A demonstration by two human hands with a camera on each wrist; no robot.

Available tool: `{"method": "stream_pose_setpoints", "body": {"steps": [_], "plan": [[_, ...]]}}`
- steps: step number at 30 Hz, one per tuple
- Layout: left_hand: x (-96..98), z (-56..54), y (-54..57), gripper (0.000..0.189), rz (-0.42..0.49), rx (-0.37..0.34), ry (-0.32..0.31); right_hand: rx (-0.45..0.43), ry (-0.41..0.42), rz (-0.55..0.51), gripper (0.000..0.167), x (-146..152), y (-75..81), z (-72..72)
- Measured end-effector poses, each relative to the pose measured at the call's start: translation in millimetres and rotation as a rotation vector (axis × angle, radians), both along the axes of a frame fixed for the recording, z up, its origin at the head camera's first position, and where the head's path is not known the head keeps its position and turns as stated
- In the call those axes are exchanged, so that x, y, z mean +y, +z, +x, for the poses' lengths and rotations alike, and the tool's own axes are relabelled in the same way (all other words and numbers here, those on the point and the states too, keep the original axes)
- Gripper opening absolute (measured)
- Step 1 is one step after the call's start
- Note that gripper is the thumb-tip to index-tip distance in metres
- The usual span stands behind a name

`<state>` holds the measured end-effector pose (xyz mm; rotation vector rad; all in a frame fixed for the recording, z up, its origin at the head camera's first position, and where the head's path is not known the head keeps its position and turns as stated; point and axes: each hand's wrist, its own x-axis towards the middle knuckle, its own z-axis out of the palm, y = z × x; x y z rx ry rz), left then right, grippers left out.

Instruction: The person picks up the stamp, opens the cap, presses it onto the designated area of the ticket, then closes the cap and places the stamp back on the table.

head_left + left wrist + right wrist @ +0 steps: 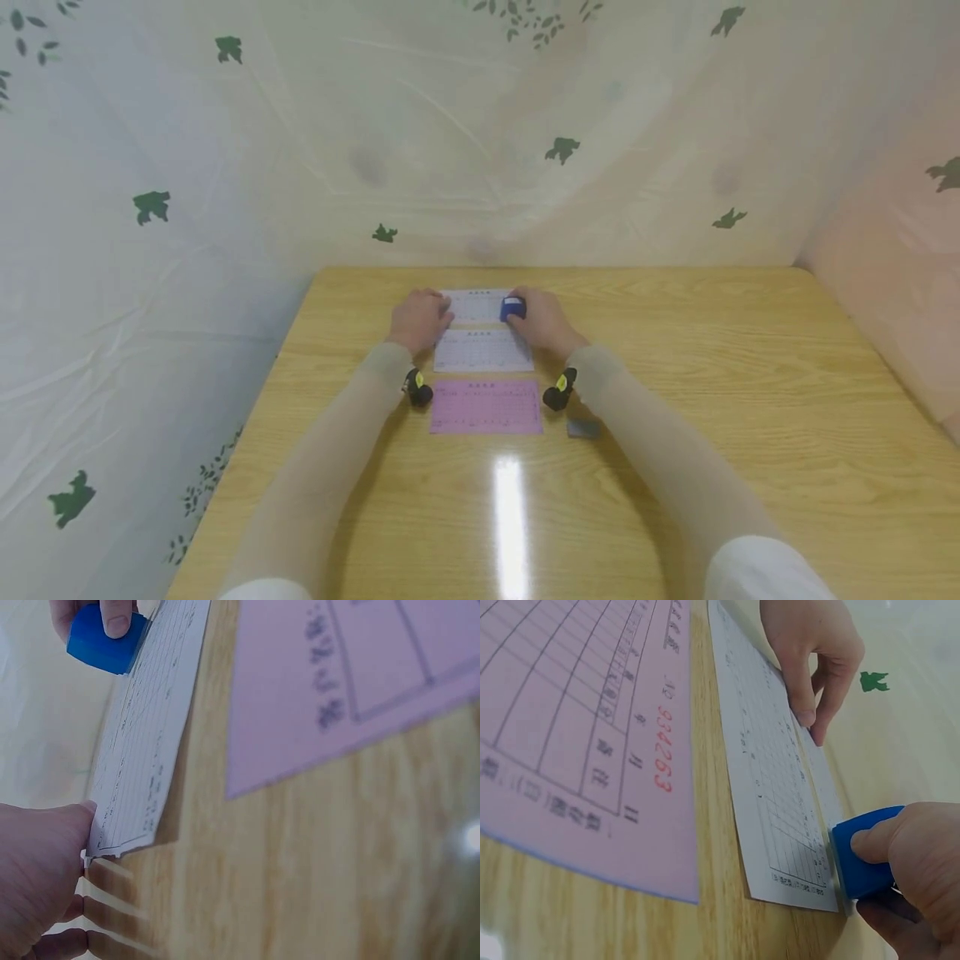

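Observation:
A blue stamp (512,308) stands on the right end of the farthest white form (474,306), gripped between the thumb and fingers of my right hand (546,322). At that form's left end, the thumb and fingertips of my left hand (417,320) rest against the paper. Nearer to me lies a second white printed form (483,352), and nearest is a pink form (486,408), which shows a red number in the right wrist view. My hand hides what is under the stamp's base.
A small flat grey block (582,428) lies on the wooden table (712,375), right of the pink form and beside my right forearm. Pale cloth (465,150) with green leaf shapes hangs behind the table and along both sides.

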<state>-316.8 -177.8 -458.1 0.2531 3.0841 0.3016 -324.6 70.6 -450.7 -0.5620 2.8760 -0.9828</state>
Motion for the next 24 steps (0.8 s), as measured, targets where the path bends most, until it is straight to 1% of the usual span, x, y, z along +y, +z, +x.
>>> {"method": "stream_pose_setpoints", "body": {"steps": [6,10,13,17,20,24], "plan": [[-0.3,0.4,-2.4,0.048,-0.004,-0.014,0.005,-0.007,-0.018,-0.053,0.040,3.3,-4.6,-0.5],[-0.6,-0.8,-2.3,0.048,-0.005,-0.008,0.003,-0.012,-0.044,-0.116,0.043,7.0,-0.5,1.3],[0.0,-1.3,-1.2,0.048,-0.001,-0.005,0.000,-0.054,-0.063,-0.163,0.046,9.7,5.9,3.6],[-1.2,0.7,-1.1,0.050,0.005,-0.009,0.001,-0.139,-0.091,-0.231,0.049,11.9,13.3,8.4],[-2.0,2.9,0.1,0.051,0.013,-0.014,0.003,-0.132,-0.092,-0.233,0.049,13.5,17.4,9.4],[-2.8,5.1,1.4,0.051,0.020,-0.018,0.004,-0.088,-0.084,-0.191,0.048,15.7,19.7,7.3]]}}
